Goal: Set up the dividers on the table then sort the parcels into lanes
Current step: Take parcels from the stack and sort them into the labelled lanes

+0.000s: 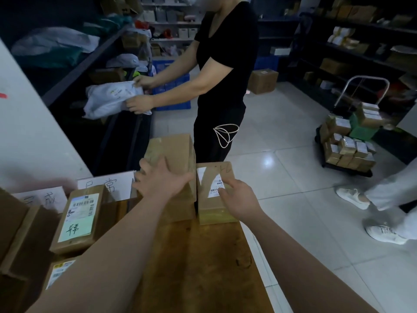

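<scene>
Forearms stretched over the wooden table: my left hand pressed spread fingers on a tall parcel at the table's far edge, my right hand laid gently bent, close-set fingers atop a labelled parcel just beside it; paper dividers stood along the table's far left.

Cartons cropped at left edge; divider card writing blurred.
</scene>
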The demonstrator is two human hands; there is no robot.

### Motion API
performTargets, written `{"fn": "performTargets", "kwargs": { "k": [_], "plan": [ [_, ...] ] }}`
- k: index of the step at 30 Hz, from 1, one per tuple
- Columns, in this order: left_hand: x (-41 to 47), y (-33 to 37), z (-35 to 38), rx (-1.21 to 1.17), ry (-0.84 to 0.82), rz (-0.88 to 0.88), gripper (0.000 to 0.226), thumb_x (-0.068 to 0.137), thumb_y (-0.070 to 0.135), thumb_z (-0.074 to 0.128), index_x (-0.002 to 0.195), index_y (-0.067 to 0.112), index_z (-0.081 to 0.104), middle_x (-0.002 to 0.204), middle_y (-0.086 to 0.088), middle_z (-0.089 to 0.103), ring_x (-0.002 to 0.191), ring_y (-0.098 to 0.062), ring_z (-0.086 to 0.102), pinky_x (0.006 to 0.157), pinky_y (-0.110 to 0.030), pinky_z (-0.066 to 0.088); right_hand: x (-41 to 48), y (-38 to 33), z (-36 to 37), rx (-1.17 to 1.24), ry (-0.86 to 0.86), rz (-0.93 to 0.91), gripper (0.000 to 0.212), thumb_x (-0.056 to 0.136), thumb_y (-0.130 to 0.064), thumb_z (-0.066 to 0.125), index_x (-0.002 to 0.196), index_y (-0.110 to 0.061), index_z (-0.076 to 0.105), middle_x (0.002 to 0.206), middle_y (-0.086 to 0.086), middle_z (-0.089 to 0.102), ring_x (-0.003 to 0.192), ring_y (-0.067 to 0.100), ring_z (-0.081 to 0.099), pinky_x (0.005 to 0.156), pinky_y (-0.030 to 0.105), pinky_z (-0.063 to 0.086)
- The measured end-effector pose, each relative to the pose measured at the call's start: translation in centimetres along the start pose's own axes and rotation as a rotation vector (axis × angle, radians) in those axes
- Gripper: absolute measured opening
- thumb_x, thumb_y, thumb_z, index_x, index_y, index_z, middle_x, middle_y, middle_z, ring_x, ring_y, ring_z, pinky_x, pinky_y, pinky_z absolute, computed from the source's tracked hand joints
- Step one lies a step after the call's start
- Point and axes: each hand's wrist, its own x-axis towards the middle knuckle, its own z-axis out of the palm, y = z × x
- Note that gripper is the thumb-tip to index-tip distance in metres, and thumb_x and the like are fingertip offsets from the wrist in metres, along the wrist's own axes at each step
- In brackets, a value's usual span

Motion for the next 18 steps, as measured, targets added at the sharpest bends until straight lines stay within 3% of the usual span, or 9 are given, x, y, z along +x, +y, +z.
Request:
{"fn": "performTargets", "kwargs": {
  "k": [3, 6, 9, 11, 14, 18],
  "plan": [
    [-0.9, -1.6, -0.5, -0.281, -0.003, -0.019, 0.106, 0.053, 0.077, 0.054, 0.148, 0.041, 0.026, 0.153, -0.003, 0.011, 0.132, -0.042, 0.030, 0.107, -0.059, 0.031, -0.2, 0.2, 0.4, 0.055, -0.009, 0.019, 0.044, 0.098, -0.027, 0.048, 0.141, -0.018, 0.047, 0.145, -0.001, 0.048, 0.132, 0.017, 0.044, 0.102, 0.025, 0.035],
    [-3.1, -3.9, -0.7, -0.750, -0.060, -0.061, 0.090, 0.064, 0.067, 0.068, 0.145, 0.044, 0.035, 0.150, 0.000, 0.020, 0.130, -0.036, 0.037, 0.105, -0.053, 0.038, -1.1, -0.3, 1.1, 0.139, -0.048, 0.020, 0.045, 0.098, -0.027, 0.050, 0.142, -0.015, 0.047, 0.145, 0.000, 0.048, 0.134, 0.016, 0.042, 0.107, 0.028, 0.033],
    [-6.2, -6.8, -0.1, -1.138, -0.254, -0.164, 0.091, 0.055, 0.074, 0.075, 0.136, 0.044, 0.047, 0.144, -0.005, 0.042, 0.121, -0.032, 0.052, 0.098, -0.054, 0.047, -2.5, -0.8, 1.9, 0.178, -0.079, 0.014, 0.047, 0.099, -0.033, 0.050, 0.142, -0.015, 0.046, 0.143, 0.001, 0.050, 0.131, 0.017, 0.046, 0.108, 0.032, 0.037],
    [-8.2, -8.3, 0.0, -1.402, -0.394, -0.256, 0.078, 0.065, 0.069, 0.072, 0.130, 0.030, 0.055, 0.130, -0.011, 0.061, 0.113, -0.034, 0.061, 0.092, -0.052, 0.052, -3.9, -1.2, 2.4, 0.264, -0.113, 0.030, 0.049, 0.098, -0.035, 0.052, 0.142, -0.015, 0.047, 0.140, -0.002, 0.053, 0.125, 0.012, 0.049, 0.099, 0.024, 0.040],
    [-11.0, -9.8, 0.2, -1.628, -0.467, -0.252, 0.053, 0.088, 0.054, 0.051, 0.129, 0.020, 0.057, 0.120, -0.015, 0.068, 0.113, -0.035, 0.062, 0.093, -0.050, 0.051, -6.1, -1.6, 3.2, 0.352, -0.200, 0.031, 0.047, 0.097, -0.038, 0.052, 0.140, -0.017, 0.049, 0.129, -0.009, 0.056, 0.112, 0.006, 0.052, 0.078, 0.010, 0.041],
    [-13.6, -11.8, 1.1, -1.786, -0.513, -0.264, 0.057, 0.089, 0.054, 0.042, 0.132, 0.020, 0.057, 0.126, -0.016, 0.066, 0.120, -0.037, 0.058, 0.096, -0.059, 0.046, -8.6, -1.2, 4.1, 0.477, -0.270, 0.077, 0.049, 0.094, -0.045, 0.053, 0.136, -0.020, 0.051, 0.130, -0.012, 0.056, 0.113, 0.008, 0.055, 0.062, 0.008, 0.049]
  ]
}}
